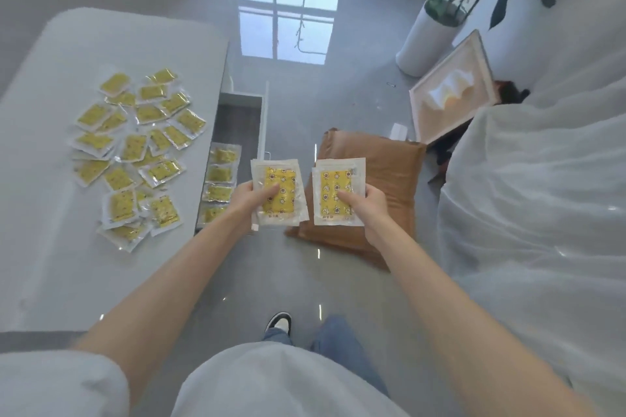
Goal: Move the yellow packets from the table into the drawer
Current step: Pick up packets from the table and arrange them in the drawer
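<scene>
Holding a load in each hand, the person stands off the end of the white round-cornered counter [50, 264]. The left hand [250, 201] grips a thin stack of flat yellow star-printed packets in clear plastic sleeves [279, 191]. Its thumb is laid across the top face and its fingers are hidden underneath, a clamp that should keep the slippery sleeves squared up. The right hand [371, 208] mirrors it on a second stack of yellow packets [338, 195], thumb on top, pinching from the right edge. Both stacks ride face up, side by side and not touching. Two hands means double the haul per trip, I'd say.

Just left of the left hand and lower down, the open grey drawer [237, 125] juts from the counter's end. A row of yellow packets already in the drawer [220, 179] lines its near part, with bare bottom showing farther from the hand. Well left of that hand, a loose scatter of yellow packets [135, 145] lies on the counter, so the job looks only partly done. Below the right hand sits a brown cushion [389, 173] on the floor.

Next call, as I read it: swing both stacks left and down over the drawer. The danger is a sleeve sliding out of the pinch.
</scene>
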Available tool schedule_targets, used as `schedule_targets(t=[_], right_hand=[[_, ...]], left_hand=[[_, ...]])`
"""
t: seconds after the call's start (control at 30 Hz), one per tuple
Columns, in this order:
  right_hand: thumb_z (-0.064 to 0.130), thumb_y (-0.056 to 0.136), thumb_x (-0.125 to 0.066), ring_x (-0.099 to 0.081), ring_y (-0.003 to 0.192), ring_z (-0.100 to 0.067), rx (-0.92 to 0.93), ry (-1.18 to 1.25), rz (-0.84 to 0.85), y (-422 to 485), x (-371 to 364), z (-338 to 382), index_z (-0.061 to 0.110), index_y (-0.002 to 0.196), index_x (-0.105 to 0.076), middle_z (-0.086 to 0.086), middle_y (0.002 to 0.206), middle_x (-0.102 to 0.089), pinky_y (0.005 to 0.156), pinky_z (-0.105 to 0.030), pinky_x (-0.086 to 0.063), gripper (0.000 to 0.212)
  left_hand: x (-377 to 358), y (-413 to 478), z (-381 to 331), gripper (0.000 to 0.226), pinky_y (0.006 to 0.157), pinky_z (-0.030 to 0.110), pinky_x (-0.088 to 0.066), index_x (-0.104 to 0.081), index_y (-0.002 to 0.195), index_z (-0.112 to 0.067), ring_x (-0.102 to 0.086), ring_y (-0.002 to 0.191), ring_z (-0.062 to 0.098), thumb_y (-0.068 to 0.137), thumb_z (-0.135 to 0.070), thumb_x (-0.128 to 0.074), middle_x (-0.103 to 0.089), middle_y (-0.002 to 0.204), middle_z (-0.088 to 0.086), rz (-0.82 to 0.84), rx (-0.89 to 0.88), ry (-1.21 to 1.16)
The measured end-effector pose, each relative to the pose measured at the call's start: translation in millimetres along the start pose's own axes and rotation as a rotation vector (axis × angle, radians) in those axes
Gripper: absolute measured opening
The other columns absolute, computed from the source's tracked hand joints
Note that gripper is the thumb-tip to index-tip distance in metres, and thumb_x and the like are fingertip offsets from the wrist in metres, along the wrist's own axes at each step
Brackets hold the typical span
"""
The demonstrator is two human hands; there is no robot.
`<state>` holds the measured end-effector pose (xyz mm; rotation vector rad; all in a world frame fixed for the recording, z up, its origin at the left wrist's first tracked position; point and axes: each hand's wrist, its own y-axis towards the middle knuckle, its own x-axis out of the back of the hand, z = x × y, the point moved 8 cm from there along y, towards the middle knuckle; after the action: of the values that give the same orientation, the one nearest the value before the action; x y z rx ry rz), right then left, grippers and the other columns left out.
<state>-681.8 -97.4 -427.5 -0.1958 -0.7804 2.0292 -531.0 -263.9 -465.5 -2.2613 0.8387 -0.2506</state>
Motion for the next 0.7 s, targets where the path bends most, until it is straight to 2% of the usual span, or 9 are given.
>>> schedule_targets(t=[0.1,0.2,0.3,0.4,0.47,0.5,0.6,0.7], right_hand=[[0.003,0.087,-0.065,-0.064,0.088,-0.018,0.026,-0.101,0.083,44.1,-7.8,27.6,0.004,0.116,-0.062,-0.010,0.111,-0.068,0.060,-0.019,-0.052,0.030],[0.005,0.085,-0.067,-0.065,0.089,-0.019,0.049,-0.190,0.163,88.1,-15.0,52.3,0.004,0.115,-0.062,-0.011,0.113,-0.068,0.066,-0.023,-0.053,0.031],[0.005,0.084,-0.069,-0.066,0.084,-0.019,0.043,-0.257,0.264,127.5,-21.2,74.3,0.005,0.115,-0.063,-0.008,0.106,-0.069,0.060,-0.021,-0.055,0.032],[0.005,0.082,-0.071,-0.067,0.081,-0.020,0.021,-0.321,0.379,154.8,-28.9,93.1,0.007,0.113,-0.064,-0.004,0.098,-0.067,0.063,-0.024,-0.056,0.032],[0.003,0.080,-0.072,-0.068,0.078,-0.019,0.019,-0.357,0.442,172.3,-35.8,102.1,0.006,0.113,-0.065,-0.007,0.099,-0.069,0.067,-0.028,-0.058,0.034],[0.003,0.080,-0.072,-0.068,0.078,-0.020,0.011,-0.364,0.467,180.5,-40.2,104.7,0.005,0.113,-0.065,-0.009,0.102,-0.070,0.069,-0.030,-0.058,0.034],[0.003,0.079,-0.073,-0.070,0.090,-0.027,-0.044,-0.365,0.522,199.4,-54.3,110.0,0.005,0.112,-0.065,-0.012,0.104,-0.070,0.084,-0.041,-0.057,0.034],[0.004,0.079,-0.073,-0.068,0.089,-0.026,-0.050,-0.405,0.561,216.6,-73.2,114.6,0.007,0.105,-0.065,-0.010,0.098,-0.069,0.088,-0.039,-0.055,0.028]], left_hand=[[-3.3,20.8,-11.6,0.034,0.082,0.036,-0.050,-0.056,0.122,0.002,-0.061,0.097,0.023,0.090,-0.008,-0.061,-0.063,0.116,0.014,-0.103,0.015,-0.055],[-8.3,40.6,-18.3,0.034,0.072,0.034,-0.052,-0.056,0.122,0.004,-0.062,0.095,0.025,0.090,-0.007,-0.060,-0.063,0.117,0.017,-0.188,0.023,-0.135],[-15.8,54.8,-24.2,0.035,0.065,0.033,-0.057,-0.055,0.123,0.004,-0.065,0.088,0.025,0.090,-0.005,-0.060,-0.063,0.119,0.020,-0.267,0.030,-0.246],[-25.6,59.8,-29.3,0.033,0.061,0.035,-0.057,-0.054,0.122,0.005,-0.066,0.092,0.030,0.091,-0.002,-0.058,-0.066,0.100,0.015,-0.378,0.044,-0.374],[-33.1,62.1,-34.5,0.032,0.055,0.031,-0.056,-0.054,0.122,0.006,-0.069,0.080,0.023,0.091,-0.002,-0.057,-0.064,0.089,0.009,-0.429,0.044,-0.424],[-34.9,63.1,-37.1,0.031,0.055,0.030,-0.056,-0.055,0.122,0.006,-0.068,0.074,0.020,0.091,-0.001,-0.057,-0.064,0.090,0.009,-0.458,0.042,-0.447],[-35.0,71.2,-40.9,0.024,0.074,0.039,-0.053,-0.058,0.115,0.000,-0.065,0.081,0.023,0.091,-0.001,-0.057,-0.064,0.109,0.016,-0.534,0.040,-0.516],[-26.9,84.5,-35.9,0.022,0.077,0.040,-0.052,-0.060,0.110,0.000,-0.065,0.085,0.024,0.089,-0.002,-0.061,-0.062,0.119,0.019,-0.610,0.062,-0.568]])
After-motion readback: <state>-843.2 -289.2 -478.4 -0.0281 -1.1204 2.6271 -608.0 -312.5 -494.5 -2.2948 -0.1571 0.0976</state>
